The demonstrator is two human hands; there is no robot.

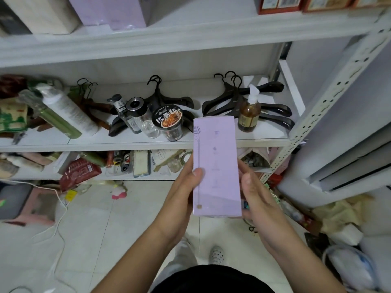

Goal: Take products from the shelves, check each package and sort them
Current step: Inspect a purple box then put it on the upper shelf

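I hold a tall lilac box [216, 166] upright in front of the white shelves [148, 142], its printed face toward me. My left hand [184, 193] grips its left edge with the thumb on the front. My right hand [256, 193] holds the right edge and lower corner, fingers behind the box. On the top shelf stand more lilac boxes [110, 11] and a cream box [42, 13].
The middle shelf holds black hangers [273, 106], an amber pump bottle [249, 115], a noodle cup [168, 121], a clear jar [141, 117] and lying white and green bottles [65, 111]. Packets crowd the bottom shelf. Bags and clutter sit on the floor at right; a white cable [57, 218] trails at left.
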